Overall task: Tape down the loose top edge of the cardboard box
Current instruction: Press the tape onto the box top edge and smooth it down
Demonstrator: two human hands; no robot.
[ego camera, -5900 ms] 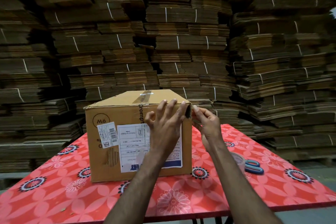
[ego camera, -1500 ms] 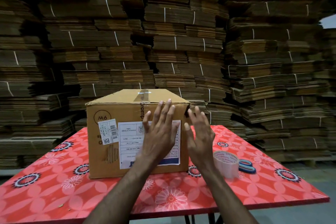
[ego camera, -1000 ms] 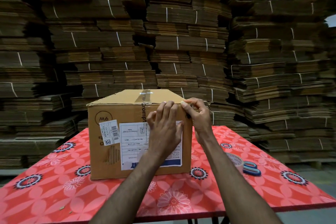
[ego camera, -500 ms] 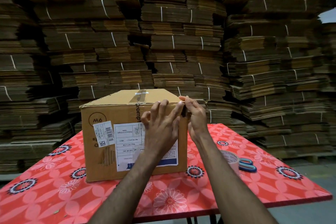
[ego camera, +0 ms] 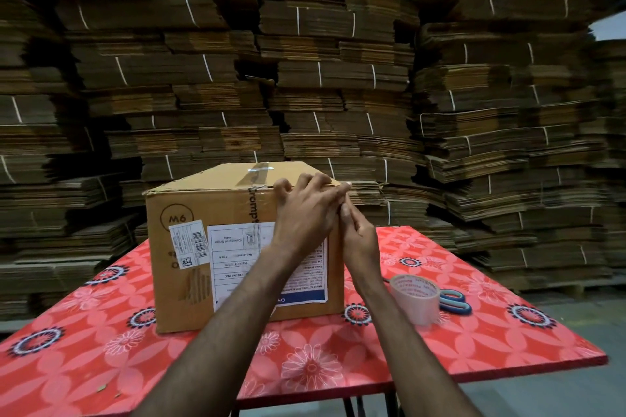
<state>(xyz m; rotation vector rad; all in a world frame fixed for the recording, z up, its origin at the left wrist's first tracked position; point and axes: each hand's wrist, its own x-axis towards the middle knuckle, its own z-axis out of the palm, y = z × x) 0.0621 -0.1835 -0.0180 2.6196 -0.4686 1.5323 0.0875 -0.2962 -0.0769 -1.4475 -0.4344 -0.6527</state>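
A brown cardboard box (ego camera: 189,267) with white labels stands on the red floral table (ego camera: 305,359). A strip of clear tape (ego camera: 255,173) runs over the middle of its top. My left hand (ego camera: 305,213) lies flat on the upper right of the front face, fingertips curled over the top edge. My right hand (ego camera: 360,240) is at the box's right front corner, just below the left fingertips, its fingers straight and pressed against the corner edge. Any tape under the hands is hidden.
A roll of tape (ego camera: 415,298) stands on the table right of the box, with blue-handled scissors (ego camera: 454,302) just behind it. Tall stacks of flattened, strapped cardboard (ego camera: 338,78) fill the whole background. The table's near edge runs just below my forearms.
My right hand has dropped from the top right corner to the vertical corner edge. My left hand's fingertips have slid up over the top edge.
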